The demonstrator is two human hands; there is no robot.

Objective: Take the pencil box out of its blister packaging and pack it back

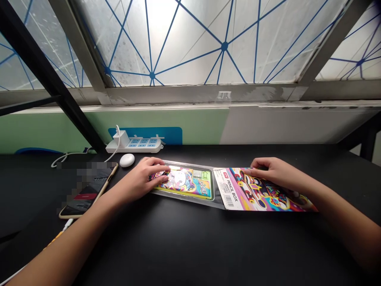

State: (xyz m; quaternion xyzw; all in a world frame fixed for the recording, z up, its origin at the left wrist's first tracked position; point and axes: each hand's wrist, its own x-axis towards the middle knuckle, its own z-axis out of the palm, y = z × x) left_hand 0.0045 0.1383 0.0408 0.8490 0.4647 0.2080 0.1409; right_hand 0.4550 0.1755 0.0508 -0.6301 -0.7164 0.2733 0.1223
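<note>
A colourful pencil box [185, 182] with "SPORT" printed on it lies in a transparent plastic blister [218, 194] on the black desk [184, 246]. My left hand [145, 178] lies over the box's left end, fingers curled across it and the blister's edge. Joined to the blister's right side is a printed card [262, 194] labelled "PENCIL BOX", with a barcode near its lower left corner. My right hand [275, 171] rests on the card's upper right part, fingers spread over it. The part of the box beneath my left fingers is hidden.
A smartphone [87, 190], partly blurred, lies left of my left hand, with a white cable near it. Behind it are a white round device [127, 160] and a white power strip [133, 145] with a plugged-in adapter. A transparent cup [223, 98] stands on the window ledge.
</note>
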